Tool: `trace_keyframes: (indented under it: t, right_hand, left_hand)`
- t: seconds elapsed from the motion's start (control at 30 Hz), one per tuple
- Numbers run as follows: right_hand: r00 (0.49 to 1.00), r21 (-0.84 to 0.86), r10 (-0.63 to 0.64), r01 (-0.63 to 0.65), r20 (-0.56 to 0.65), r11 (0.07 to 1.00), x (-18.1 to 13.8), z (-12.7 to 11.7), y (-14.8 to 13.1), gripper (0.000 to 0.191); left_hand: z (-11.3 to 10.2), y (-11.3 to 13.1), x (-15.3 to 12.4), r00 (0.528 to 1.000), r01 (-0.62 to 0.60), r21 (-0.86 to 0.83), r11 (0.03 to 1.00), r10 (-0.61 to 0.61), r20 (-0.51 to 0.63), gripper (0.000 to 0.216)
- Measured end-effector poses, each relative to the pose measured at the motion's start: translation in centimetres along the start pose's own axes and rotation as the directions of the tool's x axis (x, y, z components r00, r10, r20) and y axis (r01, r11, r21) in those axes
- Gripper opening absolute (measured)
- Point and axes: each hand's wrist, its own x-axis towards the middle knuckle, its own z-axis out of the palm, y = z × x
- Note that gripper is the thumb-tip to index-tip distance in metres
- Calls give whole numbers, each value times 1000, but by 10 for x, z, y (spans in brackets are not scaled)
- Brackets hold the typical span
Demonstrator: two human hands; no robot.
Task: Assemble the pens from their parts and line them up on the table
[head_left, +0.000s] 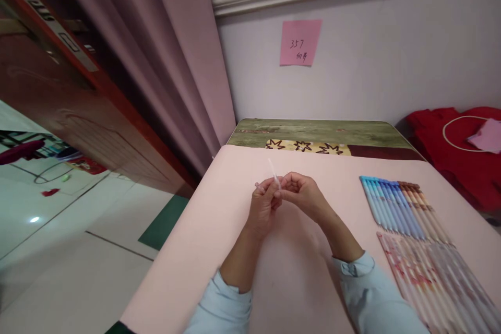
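Note:
Above the pink-covered table, my left hand (261, 211) is closed around a slim, pale pen part whose pinkish end (258, 186) pokes out on the left. A thin whitish, see-through stick (273, 168), like a pen refill or tube, stands up between the hands, tilted to the left. My right hand (307, 197) meets the left one, its thumb and fingers pinched at the lower end of this stick. The fingers hide where the pieces meet, so I cannot tell whether they are joined.
To the right lie a row of blue and brown pens (403, 209) and a nearer row of clear, patterned pen barrels (434, 276). A pink note (300, 43) is on the wall. Red cloth (442, 141) is beyond the table's right edge; a wooden door (109, 135) is left.

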Motion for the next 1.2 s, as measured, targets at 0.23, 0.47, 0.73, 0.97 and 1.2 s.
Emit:
trace_keyframes:
  t: [0.23, 0.47, 0.73, 0.97, 1.2]
  right_hand:
    - [998, -109, 28, -35, -61, 993, -2, -21, -3, 35]
    - [958, -371, 232, -156, 170, 915, -9, -28, 0, 22]
    - [965, -478, 226, -137, 133, 868, -8, -26, 3, 19]
    - [975, -472, 194, -120, 112, 873, -7, -27, 5, 19]
    - [998, -319, 62, -67, -27, 945, -1, -13, 10, 24]
  left_hand:
    - [-10, 15, 7, 997, -70, -300, 951, 73, -3, 22]
    - [-23, 17, 15, 981, -171, -308, 936, 130, -146, 13]
    - [-25, 13, 16, 987, -144, -342, 928, 112, -114, 22]
    - [-18, 11, 12, 991, -120, -241, 963, 102, -85, 18]
    - [-9, 10, 5, 999, -47, -152, 987, 42, -30, 41]
